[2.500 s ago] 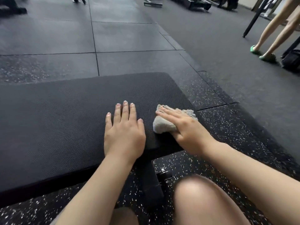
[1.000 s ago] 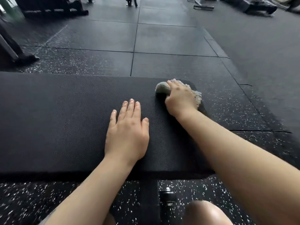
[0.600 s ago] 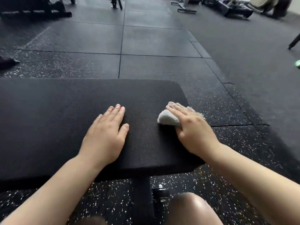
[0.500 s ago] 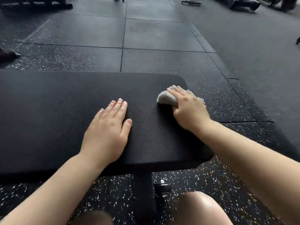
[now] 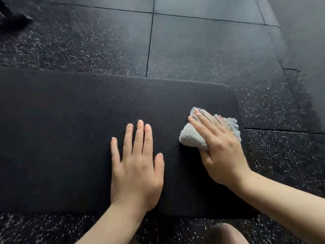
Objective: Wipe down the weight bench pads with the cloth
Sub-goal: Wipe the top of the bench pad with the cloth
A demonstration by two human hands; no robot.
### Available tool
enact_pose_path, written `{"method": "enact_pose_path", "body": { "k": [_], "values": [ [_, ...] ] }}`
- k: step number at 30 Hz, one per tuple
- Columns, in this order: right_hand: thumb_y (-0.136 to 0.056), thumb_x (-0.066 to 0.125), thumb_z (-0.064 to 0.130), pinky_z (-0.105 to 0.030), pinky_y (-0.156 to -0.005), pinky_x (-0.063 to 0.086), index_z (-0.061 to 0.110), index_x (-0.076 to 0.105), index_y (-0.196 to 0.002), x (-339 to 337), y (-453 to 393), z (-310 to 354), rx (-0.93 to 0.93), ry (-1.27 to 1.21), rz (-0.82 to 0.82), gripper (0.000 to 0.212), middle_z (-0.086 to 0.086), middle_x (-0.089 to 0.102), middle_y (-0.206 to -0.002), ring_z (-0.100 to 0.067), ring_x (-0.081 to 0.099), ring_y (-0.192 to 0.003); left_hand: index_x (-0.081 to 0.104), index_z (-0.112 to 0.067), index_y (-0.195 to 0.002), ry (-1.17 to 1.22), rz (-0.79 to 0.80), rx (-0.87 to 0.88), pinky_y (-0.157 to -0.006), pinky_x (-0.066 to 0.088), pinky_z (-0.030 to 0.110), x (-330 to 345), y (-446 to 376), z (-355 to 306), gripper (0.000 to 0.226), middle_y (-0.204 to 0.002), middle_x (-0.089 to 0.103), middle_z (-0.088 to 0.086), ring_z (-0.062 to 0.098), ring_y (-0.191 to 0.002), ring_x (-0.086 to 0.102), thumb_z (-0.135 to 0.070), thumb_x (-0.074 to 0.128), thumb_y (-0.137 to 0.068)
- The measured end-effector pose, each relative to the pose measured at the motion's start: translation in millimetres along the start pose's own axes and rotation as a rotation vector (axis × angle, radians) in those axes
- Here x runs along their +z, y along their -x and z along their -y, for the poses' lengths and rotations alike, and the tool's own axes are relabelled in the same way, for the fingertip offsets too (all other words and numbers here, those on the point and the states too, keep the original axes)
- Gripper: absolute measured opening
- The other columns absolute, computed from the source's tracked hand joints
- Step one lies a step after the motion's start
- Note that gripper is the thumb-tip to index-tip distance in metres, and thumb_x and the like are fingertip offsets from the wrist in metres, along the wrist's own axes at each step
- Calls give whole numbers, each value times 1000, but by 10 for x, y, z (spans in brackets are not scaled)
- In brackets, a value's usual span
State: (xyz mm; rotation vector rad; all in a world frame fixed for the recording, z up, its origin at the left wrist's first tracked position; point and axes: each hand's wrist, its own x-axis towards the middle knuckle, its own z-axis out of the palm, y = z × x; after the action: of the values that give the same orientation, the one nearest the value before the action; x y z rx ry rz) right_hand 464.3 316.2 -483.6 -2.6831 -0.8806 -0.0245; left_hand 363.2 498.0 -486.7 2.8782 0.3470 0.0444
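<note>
Here the bench pad (image 5: 73, 138) runs from the left edge of the view to a rounded end at the right, its black textured surface lying flat and facing upward. The left hand (image 5: 137, 166) rests palm-down on the pad near its front edge, fingers extended, close together and pointing away from the person, with the thumb set out to the right; it is fully flat and grasps nothing. The right hand (image 5: 219, 152) is placed just to the right of the left hand, near the rounded end of the pad, and the two hands do not touch. The right hand presses the cloth (image 5: 191, 138) against the pad: the fingers lie over the top of the cloth and the thumb sits at its near side, so the cloth is held between hand and pad surface. The cloth is light grey, of a fluffy weave, and bunched into a loose wad; part of it shows to the left of the fingers and part shows beyond the knuckles at the right, close to the end edge of the pad. Both forearms enter from the bottom of the view. Around the pad lies the floor (image 5: 193, 50), made of dark rubber tiles with white speckles and visible seams between tiles. A bare knee (image 5: 226, 233) shows at the bottom edge, below the right forearm.
</note>
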Motion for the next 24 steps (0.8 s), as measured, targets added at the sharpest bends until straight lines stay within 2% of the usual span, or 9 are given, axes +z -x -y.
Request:
{"method": "enact_pose_path", "body": {
  "k": [6,10,12,15,16,18,20,21,24],
  "values": [
    [-73,46,6,-44,-121,16,10,44,-144,-38,-17,34,29,4,14,71,-5,35,-154,-21,26,-146,20,-11,-152,-40,55,-21,-117,10,54,-43,-42,-32,66,-160,14,4,23,-148,8,-40,29,-93],
    [-77,39,10,-42,-121,15,11,40,-146,-29,19,64,57,44,27,70,-6,33,-156,-22,25,-146,15,-12,-153,-82,92,-46,-118,9,53,-62,-28,-42,65,-161,10,3,22,-148,5,-41,26,-95],
    [-78,37,13,-41,-121,15,13,40,-147,-28,0,110,125,62,7,68,-6,32,-156,-22,25,-146,13,-14,-153,-86,84,-49,-118,7,52,-64,-15,-35,65,-161,8,2,21,-149,4,-41,23,-96],
    [-76,43,9,-40,-120,14,13,45,-143,61,69,491,350,-30,-82,67,-6,36,-154,-25,29,-145,13,-15,-153,-93,101,-54,-118,7,50,-76,3,-39,63,-161,7,0,19,-149,4,-41,18,-96],
    [-76,41,7,-40,-119,14,13,46,-143,84,208,666,332,-70,-58,67,-6,35,-154,-25,28,-145,13,-15,-153,-98,108,-60,-118,8,50,-84,16,-26,63,-161,8,0,19,-148,5,-41,16,-96],
    [-80,35,6,-41,-119,17,15,42,-146,8,685,808,84,-59,103,66,-4,30,-157,-24,23,-147,7,-16,-154,-111,138,-58,-118,7,48,-99,22,-13,62,-161,4,1,19,-148,3,-42,12,-98],
    [-81,32,1,-42,-117,23,16,40,-147,-212,1051,449,-151,7,227,68,-2,28,-158,-22,22,-147,-6,-17,-153,-98,193,-50,-119,4,47,-140,40,-11,61,-161,-6,1,19,-148,-6,-42,11,-99],
    [-78,31,-2,-43,-116,25,16,41,-146,-322,1073,175,-172,32,250,71,-3,29,-157,-22,23,-147,-10,-18,-151,-81,211,-54,-119,3,47,-158,45,-17,62,-160,-10,1,20,-148,-9,-42,11,-98],
    [-73,39,-7,-42,-119,19,14,37,-147,-448,621,-363,39,54,213,77,-6,29,-157,-26,25,-146,-16,-19,-150,-46,214,-95,-118,-3,46,-162,39,-95,60,-159,-18,0,20,-147,-16,-39,7,-99]
  ]
}}
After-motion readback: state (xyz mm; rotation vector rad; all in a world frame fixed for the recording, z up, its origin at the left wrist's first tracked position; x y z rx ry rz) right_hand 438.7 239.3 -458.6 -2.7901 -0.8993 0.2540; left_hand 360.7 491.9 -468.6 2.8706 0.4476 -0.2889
